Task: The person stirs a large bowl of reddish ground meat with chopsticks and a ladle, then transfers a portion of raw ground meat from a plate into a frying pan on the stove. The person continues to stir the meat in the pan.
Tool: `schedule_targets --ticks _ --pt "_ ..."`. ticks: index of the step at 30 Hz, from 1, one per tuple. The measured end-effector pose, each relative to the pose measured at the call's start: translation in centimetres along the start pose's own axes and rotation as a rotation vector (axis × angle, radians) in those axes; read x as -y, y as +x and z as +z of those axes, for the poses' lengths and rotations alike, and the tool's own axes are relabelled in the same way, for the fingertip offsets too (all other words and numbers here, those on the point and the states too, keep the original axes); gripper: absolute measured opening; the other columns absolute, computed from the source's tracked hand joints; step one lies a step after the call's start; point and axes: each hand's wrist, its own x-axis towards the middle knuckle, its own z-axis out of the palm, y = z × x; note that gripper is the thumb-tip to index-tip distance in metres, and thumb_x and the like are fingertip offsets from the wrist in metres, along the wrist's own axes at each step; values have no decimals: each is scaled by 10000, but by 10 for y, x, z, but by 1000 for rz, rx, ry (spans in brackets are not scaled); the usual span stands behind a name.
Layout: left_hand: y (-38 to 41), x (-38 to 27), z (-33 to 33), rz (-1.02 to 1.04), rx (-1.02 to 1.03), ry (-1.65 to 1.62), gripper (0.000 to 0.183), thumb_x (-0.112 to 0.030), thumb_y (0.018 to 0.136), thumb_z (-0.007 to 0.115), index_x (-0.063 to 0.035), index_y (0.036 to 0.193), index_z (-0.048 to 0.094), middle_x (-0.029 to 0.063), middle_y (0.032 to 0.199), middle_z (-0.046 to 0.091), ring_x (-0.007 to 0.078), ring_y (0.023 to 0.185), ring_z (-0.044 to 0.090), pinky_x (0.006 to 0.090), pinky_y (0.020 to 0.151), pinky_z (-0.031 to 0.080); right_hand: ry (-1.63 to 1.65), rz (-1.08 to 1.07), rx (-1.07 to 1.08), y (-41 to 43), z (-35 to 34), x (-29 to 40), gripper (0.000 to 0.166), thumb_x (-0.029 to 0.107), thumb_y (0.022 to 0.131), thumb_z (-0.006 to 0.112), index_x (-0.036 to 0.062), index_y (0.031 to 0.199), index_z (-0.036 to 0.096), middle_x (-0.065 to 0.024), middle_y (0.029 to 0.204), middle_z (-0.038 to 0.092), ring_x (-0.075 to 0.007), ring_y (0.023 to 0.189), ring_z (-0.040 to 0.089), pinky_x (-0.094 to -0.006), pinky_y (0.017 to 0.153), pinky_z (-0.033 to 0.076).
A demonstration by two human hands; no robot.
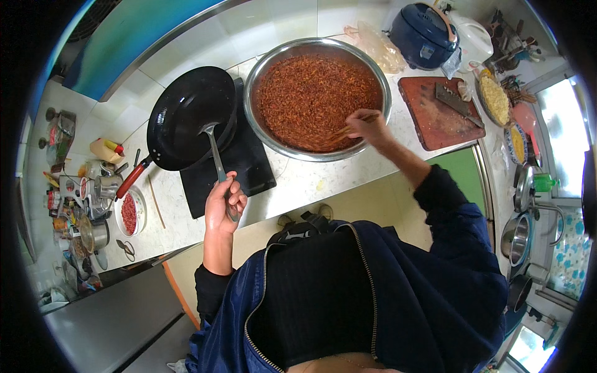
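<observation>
My left hand grips the handle of a metal ladle, whose head rests in a black wok with a red-brown handle. The wok sits tilted over a black cooktop. To its right stands a wide steel basin holding a reddish-brown chopped mixture. Over the basin's right side, my right hand is closed around wooden chopsticks; their tips are in the mixture and slightly blurred.
A cutting board bearing a cleaver lies right of the basin, near a blue rice cooker. A bowl of reddish minced food and scissors are at left. Plates of yellow food and pots line the right counter.
</observation>
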Motion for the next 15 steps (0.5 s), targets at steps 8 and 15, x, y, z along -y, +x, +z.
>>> schedule_targets --ticks 8,15 --pt "0 1 -6 2 9 -21 137 -98 851 502 -38 974 499 7 627 451 69 464 376 216 494 375 111 -238 -74 18 29 28 122 42 834 530 -66 871 575 -120 853 585 -159 751 598 -264 628 554" --pt "2 1 -5 6 27 -19 139 -110 859 508 -27 970 524 -2 628 463 63 456 382 208 518 412 -623 -847 494 -23 60 2 142 77 808 522 27 927 581 -136 902 563 -274 776 585 -328 652 487"
